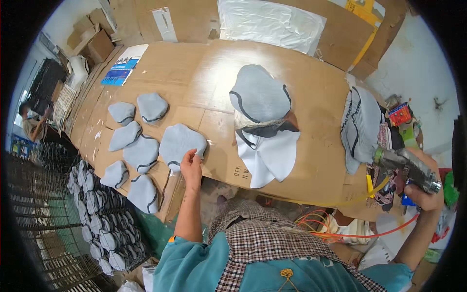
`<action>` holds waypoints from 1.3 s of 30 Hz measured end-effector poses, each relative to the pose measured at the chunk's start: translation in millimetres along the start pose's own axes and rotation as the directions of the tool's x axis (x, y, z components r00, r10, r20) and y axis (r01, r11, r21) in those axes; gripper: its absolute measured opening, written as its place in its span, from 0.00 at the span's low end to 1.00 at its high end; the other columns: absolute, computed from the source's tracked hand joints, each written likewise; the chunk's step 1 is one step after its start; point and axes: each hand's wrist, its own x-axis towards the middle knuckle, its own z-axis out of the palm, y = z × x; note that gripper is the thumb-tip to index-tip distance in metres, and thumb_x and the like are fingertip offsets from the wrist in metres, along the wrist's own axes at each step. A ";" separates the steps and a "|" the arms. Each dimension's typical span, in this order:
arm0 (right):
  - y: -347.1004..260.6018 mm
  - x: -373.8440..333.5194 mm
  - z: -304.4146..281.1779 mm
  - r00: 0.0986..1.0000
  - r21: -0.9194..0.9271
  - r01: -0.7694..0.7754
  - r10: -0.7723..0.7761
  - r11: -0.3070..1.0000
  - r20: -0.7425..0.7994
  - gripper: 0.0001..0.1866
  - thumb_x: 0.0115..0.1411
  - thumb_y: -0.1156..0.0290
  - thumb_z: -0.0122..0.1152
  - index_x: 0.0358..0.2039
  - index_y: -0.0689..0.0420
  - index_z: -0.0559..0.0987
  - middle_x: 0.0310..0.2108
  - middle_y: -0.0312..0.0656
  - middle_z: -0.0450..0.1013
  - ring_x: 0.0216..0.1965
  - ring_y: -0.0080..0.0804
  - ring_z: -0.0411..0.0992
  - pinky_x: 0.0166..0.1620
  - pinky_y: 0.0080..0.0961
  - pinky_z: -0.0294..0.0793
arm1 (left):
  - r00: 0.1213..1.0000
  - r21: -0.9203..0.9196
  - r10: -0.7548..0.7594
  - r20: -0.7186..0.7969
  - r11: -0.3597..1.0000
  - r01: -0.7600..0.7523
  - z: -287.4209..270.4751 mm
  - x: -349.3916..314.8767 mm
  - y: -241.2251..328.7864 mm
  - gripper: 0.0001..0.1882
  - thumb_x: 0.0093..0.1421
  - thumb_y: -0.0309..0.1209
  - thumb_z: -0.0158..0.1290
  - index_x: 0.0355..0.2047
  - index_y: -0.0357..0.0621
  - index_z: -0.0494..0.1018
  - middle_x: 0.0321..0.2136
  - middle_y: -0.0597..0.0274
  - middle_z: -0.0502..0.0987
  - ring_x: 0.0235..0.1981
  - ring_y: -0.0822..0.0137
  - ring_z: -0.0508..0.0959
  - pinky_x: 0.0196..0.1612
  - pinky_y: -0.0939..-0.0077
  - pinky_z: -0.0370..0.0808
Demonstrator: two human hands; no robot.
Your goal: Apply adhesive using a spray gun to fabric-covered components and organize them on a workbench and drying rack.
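Observation:
My left hand (pixel 191 166) is at the near right edge of a rounded grey fabric-covered pad (pixel 177 141) with black trim, its fingers curled over the edge. Several smaller pads of the same kind, such as one grey pad (pixel 141 153), lie to its left. My right hand (pixel 425 180) is wrapped round a dark handheld air tool (pixel 406 168), raised at the far right. Mid-table lies a larger grey fabric piece (pixel 258 92) with a black curved stripe, above a white fabric piece (pixel 270 153) whose flaps spread toward me.
The cardboard-covered table (pixel 321 97) bears a stack of grey fabric pieces (pixel 360 129) at right, beside assorted clutter (pixel 401 117). An orange hose (pixel 369 235) runs below the right edge. Finished-looking grey pads (pixel 107 233) hang on a rack at lower left. Another person (pixel 31 124) is far left.

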 end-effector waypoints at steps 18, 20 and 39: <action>61.2 -40.2 -25.2 0.984 0.189 0.010 0.023 0.982 -0.174 0.40 0.39 0.57 0.66 0.52 0.65 0.65 0.25 0.43 0.71 0.20 0.26 0.69 0.24 0.20 0.68 | 0.989 -0.114 -0.131 -0.071 0.986 0.123 26.5 -6.3 16.7 0.13 0.52 0.24 0.50 0.38 0.34 0.72 0.28 0.62 0.73 0.26 0.72 0.72 0.32 0.81 0.70; 70.0 -41.8 -25.3 0.994 0.158 0.041 -0.024 0.987 -0.108 0.41 0.40 0.57 0.66 0.53 0.65 0.64 0.24 0.43 0.71 0.20 0.25 0.68 0.24 0.20 0.68 | 0.988 -0.145 -0.150 -0.035 0.979 0.143 43.5 -3.2 24.7 0.13 0.52 0.25 0.51 0.39 0.34 0.72 0.28 0.61 0.74 0.26 0.72 0.72 0.32 0.80 0.69; 122.5 -36.7 -22.2 0.934 0.368 0.136 0.005 0.920 -0.357 0.41 0.44 0.58 0.67 0.54 0.66 0.62 0.23 0.40 0.69 0.22 0.25 0.67 0.27 0.19 0.67 | 0.944 -0.298 -0.329 -0.027 0.904 0.306 200.3 9.1 91.4 0.09 0.44 0.26 0.56 0.24 0.32 0.73 0.20 0.61 0.72 0.21 0.71 0.69 0.25 0.76 0.65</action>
